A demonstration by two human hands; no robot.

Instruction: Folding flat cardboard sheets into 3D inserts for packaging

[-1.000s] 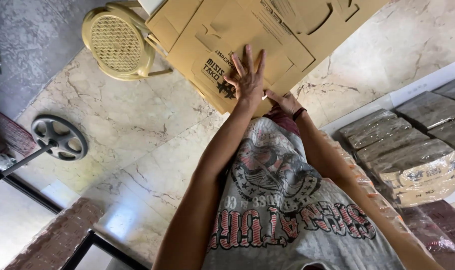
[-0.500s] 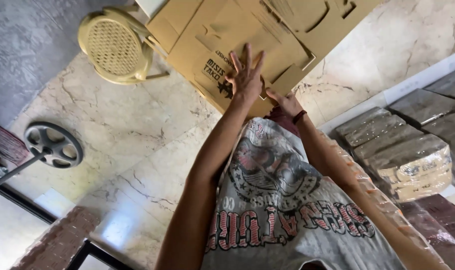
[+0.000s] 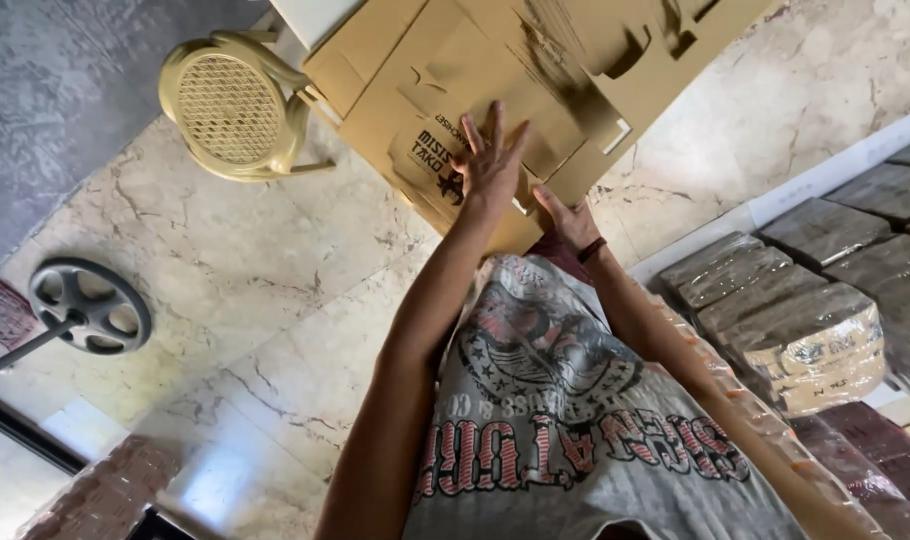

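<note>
A stack of flat brown cardboard sheets (image 3: 615, 70) with die-cut slots lies in front of me, over a marble floor. My left hand (image 3: 490, 165) rests flat on the top sheet beside a black printed mark, its fingers spread and holding nothing. My right hand (image 3: 572, 222) is at the near edge of the cardboard, with the thumb on top and the fingers hidden underneath, gripping that edge. A dark band sits on my right wrist. My grey printed shirt (image 3: 575, 430) fills the lower middle of the view.
A yellow plastic chair (image 3: 237, 105) with a mesh seat stands left of the cardboard. A dark wheel on a rod (image 3: 90, 305) lies at the left. Wrapped bundles (image 3: 795, 310) are stacked along the right, and reddish packs (image 3: 100, 490) sit at the bottom left.
The view has drifted a little, so the chair and wheel sit slightly differently in frame. Both hands stay on the cardboard in about the same pose.
</note>
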